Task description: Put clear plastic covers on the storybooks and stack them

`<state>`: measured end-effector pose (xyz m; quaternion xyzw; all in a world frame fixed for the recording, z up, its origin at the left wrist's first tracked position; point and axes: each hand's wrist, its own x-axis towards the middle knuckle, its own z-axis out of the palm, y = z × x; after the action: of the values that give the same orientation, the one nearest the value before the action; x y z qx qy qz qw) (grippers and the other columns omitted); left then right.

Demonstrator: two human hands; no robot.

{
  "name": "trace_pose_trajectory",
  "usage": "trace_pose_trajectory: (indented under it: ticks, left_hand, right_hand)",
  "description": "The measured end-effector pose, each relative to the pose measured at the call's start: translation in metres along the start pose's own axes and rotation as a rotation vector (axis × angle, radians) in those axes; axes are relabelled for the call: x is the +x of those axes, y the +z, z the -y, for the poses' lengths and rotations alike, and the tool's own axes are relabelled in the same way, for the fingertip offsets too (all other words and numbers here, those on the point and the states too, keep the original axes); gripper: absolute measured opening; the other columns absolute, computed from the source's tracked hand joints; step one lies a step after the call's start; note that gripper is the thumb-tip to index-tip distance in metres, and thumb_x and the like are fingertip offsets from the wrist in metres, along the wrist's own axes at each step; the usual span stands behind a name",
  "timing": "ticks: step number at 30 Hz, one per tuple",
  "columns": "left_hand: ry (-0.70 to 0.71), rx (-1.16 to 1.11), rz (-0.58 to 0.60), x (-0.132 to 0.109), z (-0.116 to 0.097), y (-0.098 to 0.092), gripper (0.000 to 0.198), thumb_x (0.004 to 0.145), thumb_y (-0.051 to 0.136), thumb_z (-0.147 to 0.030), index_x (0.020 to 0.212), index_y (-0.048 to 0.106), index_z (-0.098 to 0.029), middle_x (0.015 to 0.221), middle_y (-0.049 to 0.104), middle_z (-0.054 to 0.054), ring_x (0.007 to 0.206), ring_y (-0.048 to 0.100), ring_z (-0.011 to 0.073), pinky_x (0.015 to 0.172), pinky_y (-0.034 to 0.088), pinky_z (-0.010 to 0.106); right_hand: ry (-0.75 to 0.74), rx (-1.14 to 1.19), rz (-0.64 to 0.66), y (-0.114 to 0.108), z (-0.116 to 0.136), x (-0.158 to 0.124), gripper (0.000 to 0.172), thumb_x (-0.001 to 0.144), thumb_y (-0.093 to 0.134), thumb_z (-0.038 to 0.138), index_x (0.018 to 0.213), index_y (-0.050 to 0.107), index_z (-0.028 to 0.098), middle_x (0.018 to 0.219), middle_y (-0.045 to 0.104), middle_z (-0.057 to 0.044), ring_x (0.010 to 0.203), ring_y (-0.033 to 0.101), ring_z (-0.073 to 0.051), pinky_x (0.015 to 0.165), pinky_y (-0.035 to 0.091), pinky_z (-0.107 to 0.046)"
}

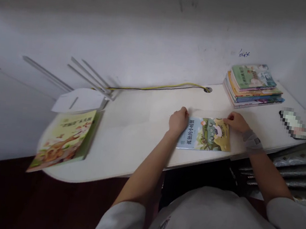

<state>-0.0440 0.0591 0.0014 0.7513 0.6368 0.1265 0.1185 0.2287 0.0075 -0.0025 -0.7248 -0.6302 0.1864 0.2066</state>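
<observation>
Through the head camera I saw the person's two hands on a thin picture book (205, 134), which lay flat near the front edge of the white table (127, 137), right of the table's middle. The left hand (178, 121) was at the upper left corner of the book, and its fingers (184, 113) were curled together and seemed to touch the edge. The right hand (236, 121) was at the upper right corner, and its fingers (227, 120) were lying close together on the cover. I could not tell if either hand was really pinching the book. A grey wrist wrap (252, 142) was around the right wrist. Near the back right corner of the table stood a stack of books (254, 86), and beside it, toward the right edge, lay a pixelated object (295, 124) that I could not identify. At the left end, a large green picture book (63, 142) hung partly over the rounded edge, with a white paper (78, 101) just behind it. A yellow and black cable (156, 87) ran along the back of the table to a round grommet (207, 89).
</observation>
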Motion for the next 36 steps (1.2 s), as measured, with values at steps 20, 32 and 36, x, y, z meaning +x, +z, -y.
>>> trace_pose_trajectory:
  ticks: [20, 32, 36]
  left_hand:
    - [0.177, 0.283, 0.040, -0.045, -0.014, -0.016, 0.062, 0.098, 0.029, -0.041, 0.149, 0.025, -0.005, 0.156, 0.024, 0.022, 0.145, 0.019, 0.0348, 0.113, 0.022, 0.055]
    - [0.250, 0.286, 0.065, -0.054, -0.013, 0.017, 0.073, 0.096, 0.017, -0.056, 0.150, 0.027, -0.007, 0.157, 0.024, 0.019, 0.145, 0.019, 0.0357, 0.114, 0.017, 0.059]
    - [0.258, 0.272, 0.093, -0.054, -0.011, 0.018, 0.063, 0.098, 0.017, -0.042, 0.151, 0.025, -0.009, 0.158, 0.022, 0.016, 0.146, 0.019, 0.0333, 0.115, 0.016, 0.057]
  right_hand:
    - [-0.081, -0.112, -0.249, 0.051, 0.047, 0.034, 0.027, 0.080, 0.039, 0.004, 0.101, 0.051, 0.016, 0.089, 0.065, -0.011, 0.080, 0.057, -0.024, 0.069, 0.038, -0.032]
    - [-0.336, -0.284, -0.273, 0.043, 0.071, 0.023, 0.034, 0.088, 0.033, 0.012, 0.112, 0.057, 0.011, 0.128, 0.057, -0.021, 0.116, 0.052, -0.029, 0.096, 0.039, -0.044]
    - [-0.611, -0.358, -0.058, 0.067, 0.094, -0.008, 0.048, 0.098, 0.029, 0.037, 0.133, 0.050, 0.012, 0.144, 0.048, -0.015, 0.135, 0.039, -0.027, 0.111, 0.027, -0.047]
